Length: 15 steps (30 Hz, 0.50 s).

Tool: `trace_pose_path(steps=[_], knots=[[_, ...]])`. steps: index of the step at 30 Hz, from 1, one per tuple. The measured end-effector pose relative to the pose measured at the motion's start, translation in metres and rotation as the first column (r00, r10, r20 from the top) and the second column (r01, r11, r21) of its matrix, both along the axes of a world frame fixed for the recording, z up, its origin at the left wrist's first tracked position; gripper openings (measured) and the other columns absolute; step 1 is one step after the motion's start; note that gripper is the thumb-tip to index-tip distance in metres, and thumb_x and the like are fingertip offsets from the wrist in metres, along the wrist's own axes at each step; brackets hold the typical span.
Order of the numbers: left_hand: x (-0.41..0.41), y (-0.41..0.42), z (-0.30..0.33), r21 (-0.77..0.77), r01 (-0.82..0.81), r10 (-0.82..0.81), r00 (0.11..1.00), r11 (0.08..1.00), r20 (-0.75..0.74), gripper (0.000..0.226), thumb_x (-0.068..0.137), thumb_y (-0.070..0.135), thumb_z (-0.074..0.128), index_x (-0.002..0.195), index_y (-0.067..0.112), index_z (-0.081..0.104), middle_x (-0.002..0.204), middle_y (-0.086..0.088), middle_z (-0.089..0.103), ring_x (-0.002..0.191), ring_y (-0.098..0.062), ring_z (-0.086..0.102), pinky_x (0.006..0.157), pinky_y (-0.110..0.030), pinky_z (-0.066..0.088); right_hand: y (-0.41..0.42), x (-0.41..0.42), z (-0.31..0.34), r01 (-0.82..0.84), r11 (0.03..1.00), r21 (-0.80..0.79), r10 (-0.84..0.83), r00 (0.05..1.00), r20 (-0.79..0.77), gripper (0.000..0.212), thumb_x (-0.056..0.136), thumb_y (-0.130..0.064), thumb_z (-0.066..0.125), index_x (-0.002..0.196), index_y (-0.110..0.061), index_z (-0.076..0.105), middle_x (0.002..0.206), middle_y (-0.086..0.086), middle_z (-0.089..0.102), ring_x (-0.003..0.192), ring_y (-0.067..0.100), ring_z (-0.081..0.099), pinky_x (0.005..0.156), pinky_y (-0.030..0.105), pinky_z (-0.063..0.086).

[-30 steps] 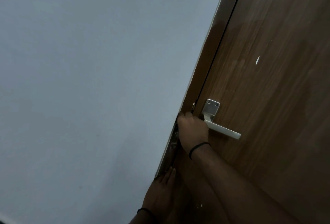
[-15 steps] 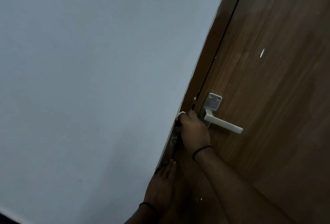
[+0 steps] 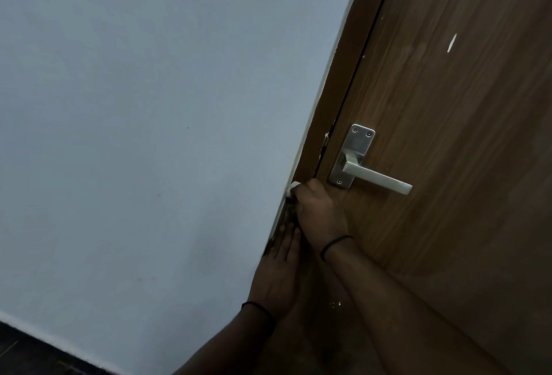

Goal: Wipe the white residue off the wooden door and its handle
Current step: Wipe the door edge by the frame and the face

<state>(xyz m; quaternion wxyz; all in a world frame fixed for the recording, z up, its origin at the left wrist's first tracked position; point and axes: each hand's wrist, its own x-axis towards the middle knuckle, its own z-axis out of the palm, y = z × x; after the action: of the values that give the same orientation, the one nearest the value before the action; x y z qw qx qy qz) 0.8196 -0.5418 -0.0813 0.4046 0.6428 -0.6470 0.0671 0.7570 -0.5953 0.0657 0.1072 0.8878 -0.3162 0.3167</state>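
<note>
I see the door point(image 3: 448, 165) filling the right side of the head view, its grain and long edge running tilted from upper right down to lower left. The handle point(image 3: 377, 179) sits near that edge: its plate stands along the door's edge line, and the lever's long axis runs away from the edge, pointing right and slightly down, free end well clear of both hands. A white streak point(image 3: 451, 42) marks the wood up and right of the handle, and small white specks point(image 3: 336, 304) lie low on the door between my forearms.

My right hand point(image 3: 318, 213) is at the frame point(image 3: 334, 106), just below and left of the handle plate, not touching the lever. Its grip is clenched around a white cloth point(image 3: 293, 188), only a small bit of which pokes out at the wall point(image 3: 149, 135) corner. My left hand point(image 3: 276, 276) lies lower along the same frame edge, fingers point(image 3: 289, 240) straight and pointing up toward the right hand, its grip released and flat against the wood. Each wrist wears a dark band point(image 3: 334, 244)
</note>
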Motion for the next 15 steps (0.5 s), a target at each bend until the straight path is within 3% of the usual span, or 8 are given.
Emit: trace_pose_path(steps=[3,8,11,13,15], knots=[[-0.002,-0.002,0.015,-0.047,-0.010,0.009,1.000,0.999,-0.021,0.069,0.095,0.045,0.033,0.153,0.010,0.021,0.159,-0.010,0.024,0.144,-0.021,0.025,0.113,-0.033,0.021,0.000,0.000,-0.001,-0.002,1.000,-0.006,0.002,1.000,-0.017,0.017,0.084,-0.001,0.059,0.098,-0.009,0.064,0.090,0.009,0.053,0.071,0.026,0.057,0.059,0.031,0.050],[-0.001,-0.006,0.018,-0.040,0.000,-0.001,1.000,0.999,-0.021,0.057,0.094,0.031,0.049,0.143,0.002,0.042,0.144,-0.018,0.048,0.126,-0.032,0.054,0.105,-0.037,0.042,-0.002,0.005,-0.011,0.037,0.998,0.052,-0.032,0.995,-0.094,0.017,0.085,0.004,0.053,0.093,-0.007,0.064,0.093,0.011,0.054,0.073,0.029,0.059,0.057,0.028,0.039],[-0.001,-0.005,0.016,-0.062,-0.005,0.006,1.000,0.998,0.014,0.053,0.091,0.027,0.049,0.137,0.001,0.049,0.136,-0.020,0.055,0.115,-0.035,0.061,0.097,-0.040,0.048,-0.002,0.007,-0.010,0.034,0.995,0.090,-0.023,0.992,-0.123,0.016,0.086,0.001,0.053,0.091,-0.007,0.065,0.093,0.012,0.055,0.077,0.030,0.060,0.060,0.028,0.043],[-0.002,-0.004,0.016,-0.061,-0.014,0.016,0.999,0.998,0.028,0.057,0.094,0.031,0.039,0.143,0.004,0.041,0.146,-0.017,0.046,0.127,-0.032,0.052,0.105,-0.038,0.042,-0.002,0.005,-0.006,0.003,0.997,0.075,0.004,0.996,-0.093,0.014,0.083,0.003,0.056,0.084,-0.007,0.065,0.089,0.011,0.054,0.073,0.030,0.060,0.058,0.027,0.042],[-0.002,-0.004,0.013,-0.037,-0.025,0.027,0.999,0.999,0.038,0.064,0.095,0.038,0.026,0.152,0.009,0.024,0.158,-0.011,0.027,0.145,-0.028,0.026,0.116,-0.036,0.025,-0.003,0.002,0.000,-0.021,0.999,0.027,0.022,1.000,-0.019,0.013,0.081,0.003,0.059,0.079,-0.009,0.062,0.085,0.008,0.053,0.069,0.026,0.058,0.056,0.030,0.048]])
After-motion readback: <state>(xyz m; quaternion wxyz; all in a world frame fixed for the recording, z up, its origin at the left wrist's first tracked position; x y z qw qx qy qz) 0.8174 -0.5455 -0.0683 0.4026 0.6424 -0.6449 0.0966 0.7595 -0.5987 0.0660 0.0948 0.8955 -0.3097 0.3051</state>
